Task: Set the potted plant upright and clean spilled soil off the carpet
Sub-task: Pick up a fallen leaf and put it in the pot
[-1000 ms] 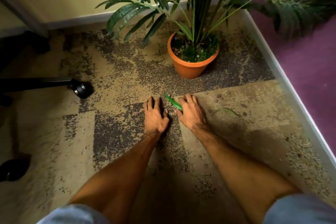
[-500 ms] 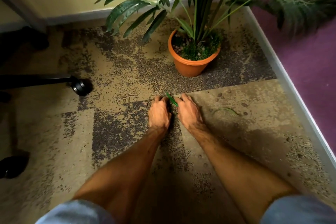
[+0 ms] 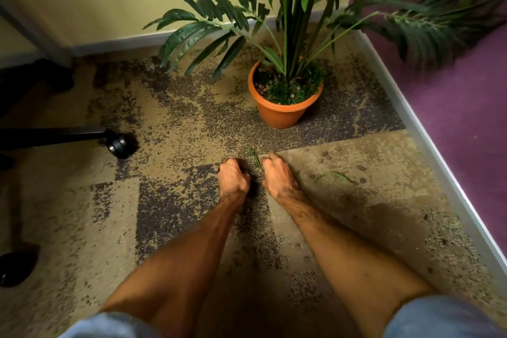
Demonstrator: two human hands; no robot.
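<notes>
- Nearest the camera, two bare forearms reach out over the carpet (image 3: 82,228), sleeves pushed up at the bottom edge.
- The left hand (image 3: 233,178) is curled into a fist, knuckles down on the pile; whether it encloses any soil cannot be told.
- The right hand (image 3: 277,174) is likewise clenched, just beside the left, with a loose green leaf (image 3: 255,158) poking up between them.
- The step looks like raking spilled bits together: the hands would do well to cup inward and scoop the heap without grinding crumbs into the pile.
- Small pebbles (image 3: 326,156) and a second fallen leaf (image 3: 333,175) lie to the right, near the hands, not yet gathered.
- A chair caster (image 3: 118,144) stands to the left, well apart.
- Farthest off, the terracotta pot (image 3: 282,112) stands upright in the corner, holding the plant (image 3: 290,22), grassy filler and pale pebbles up to its rim.
</notes>
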